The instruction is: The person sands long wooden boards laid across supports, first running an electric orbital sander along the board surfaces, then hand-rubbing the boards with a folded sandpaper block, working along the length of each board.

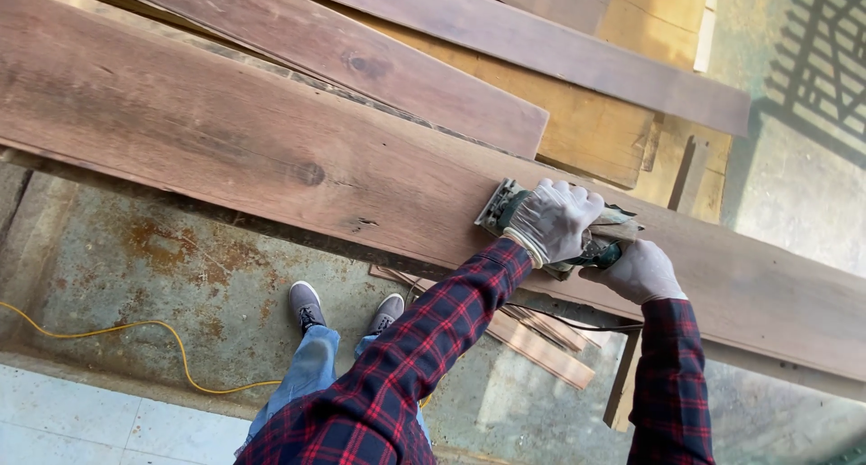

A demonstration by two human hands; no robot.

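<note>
A green and grey power sander [507, 205] rests flat on a long dark brown wooden plank [225, 140]. My left hand [557, 220], in a light grey glove, presses down on top of the sander's body. My right hand [639, 271], also gloved, grips the sander's rear handle. Both arms wear red and dark plaid sleeves. The sander's pad sits near the plank's near edge.
More brown planks [379, 64] and paler boards [595, 131] lie stacked beyond the worked plank. Thin wood strips [532, 339] lie under it on the stained concrete floor. A yellow cable [135, 339] runs across the floor by my shoes [307, 304].
</note>
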